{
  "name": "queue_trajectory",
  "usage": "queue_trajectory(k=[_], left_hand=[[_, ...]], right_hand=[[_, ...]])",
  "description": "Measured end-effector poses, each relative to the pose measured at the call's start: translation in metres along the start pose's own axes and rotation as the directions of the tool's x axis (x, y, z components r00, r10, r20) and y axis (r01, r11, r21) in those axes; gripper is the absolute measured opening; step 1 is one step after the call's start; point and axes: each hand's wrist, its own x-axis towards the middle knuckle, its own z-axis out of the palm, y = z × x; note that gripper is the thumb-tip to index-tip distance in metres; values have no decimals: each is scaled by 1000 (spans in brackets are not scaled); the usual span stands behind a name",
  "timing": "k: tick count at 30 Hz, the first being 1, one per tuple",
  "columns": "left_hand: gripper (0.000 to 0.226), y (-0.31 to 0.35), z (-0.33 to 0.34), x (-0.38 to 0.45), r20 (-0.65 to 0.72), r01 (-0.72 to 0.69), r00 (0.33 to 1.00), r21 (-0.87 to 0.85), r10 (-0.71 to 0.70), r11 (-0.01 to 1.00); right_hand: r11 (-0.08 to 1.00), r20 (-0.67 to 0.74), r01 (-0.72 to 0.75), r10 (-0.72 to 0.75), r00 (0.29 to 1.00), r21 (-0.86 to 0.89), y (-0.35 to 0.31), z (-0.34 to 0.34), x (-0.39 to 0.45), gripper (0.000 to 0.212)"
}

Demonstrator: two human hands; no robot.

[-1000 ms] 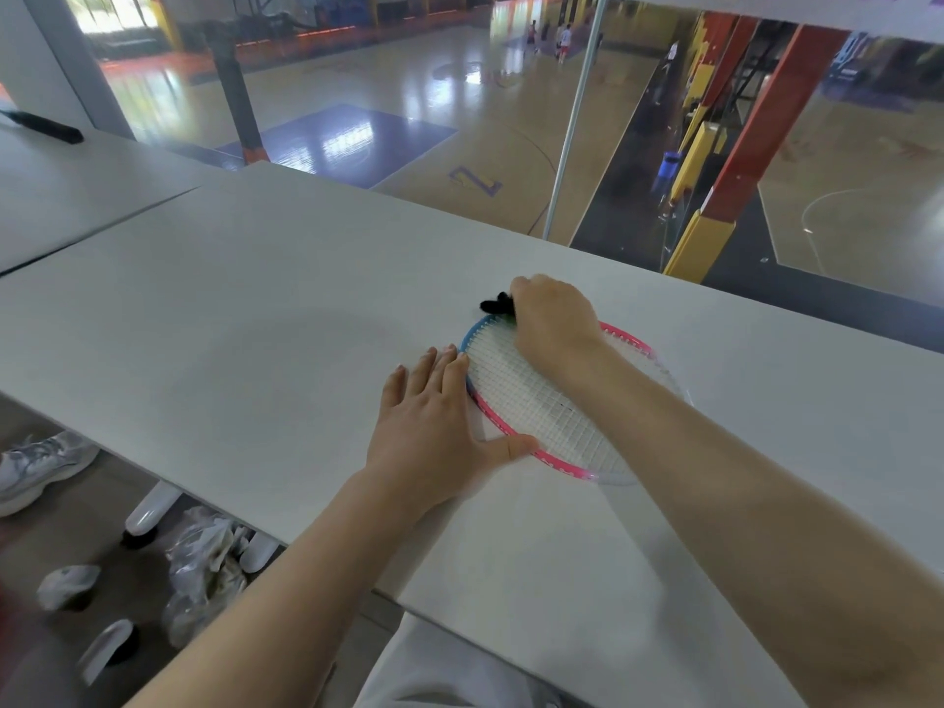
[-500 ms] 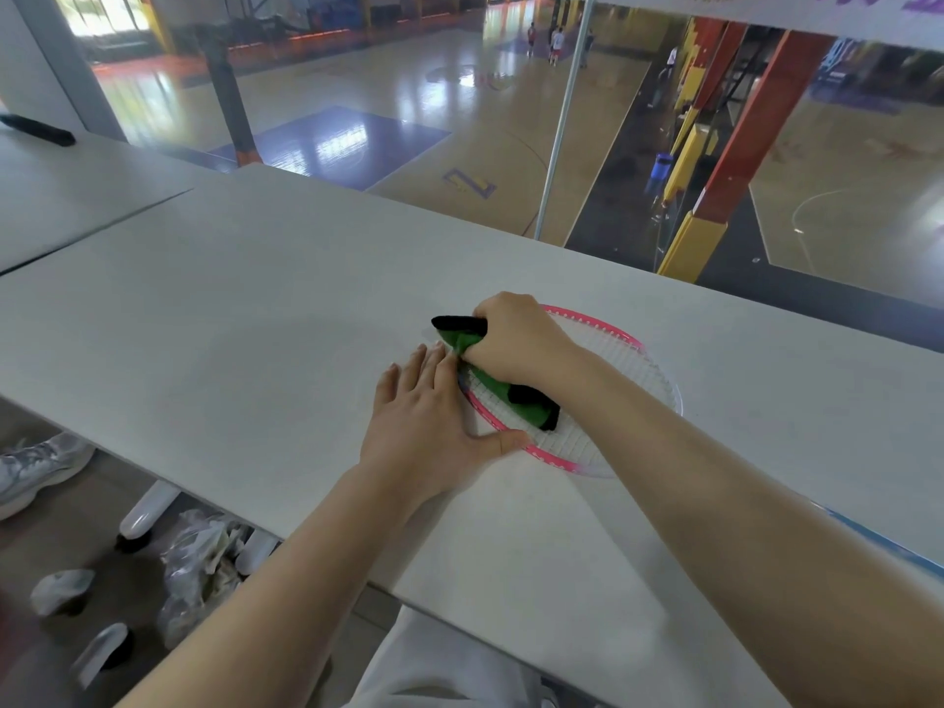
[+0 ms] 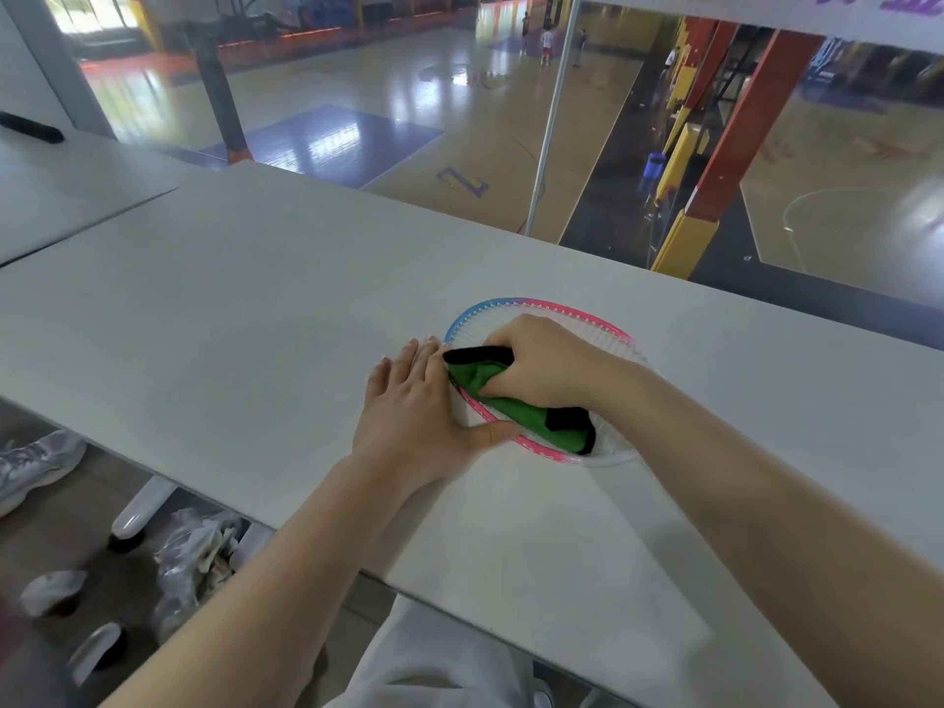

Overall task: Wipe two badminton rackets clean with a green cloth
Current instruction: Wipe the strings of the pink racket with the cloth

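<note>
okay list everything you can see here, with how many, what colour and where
racket: one in view, pink and blue frame, white strings, flat on the table
cloth: one, green with black edging, on the racket head
table: one, white, foreground
second table: one, white, far left
black object: one, on the second table
shoe: one, grey, floor at left
plastic bag: one, crumpled, under the table
left hand: flat, presses the frame's edge
right hand: grips the cloth

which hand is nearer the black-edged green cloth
Right. The right hand grips the black-edged green cloth on the pink-and-blue racket head; the left hand lies flat beside it.
</note>
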Motion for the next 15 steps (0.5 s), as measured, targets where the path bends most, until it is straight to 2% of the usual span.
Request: queue_trajectory(k=[9,15], left_hand=[[132,2,-3,0,48,35,998,43,-37,998],[131,2,-2,1,49,44,998,48,-46,998]], right_hand=[[999,38,12,-11,999,-35,25,-6,-42,27],[998,79,-16,21,997,-68,33,-14,-64,18]])
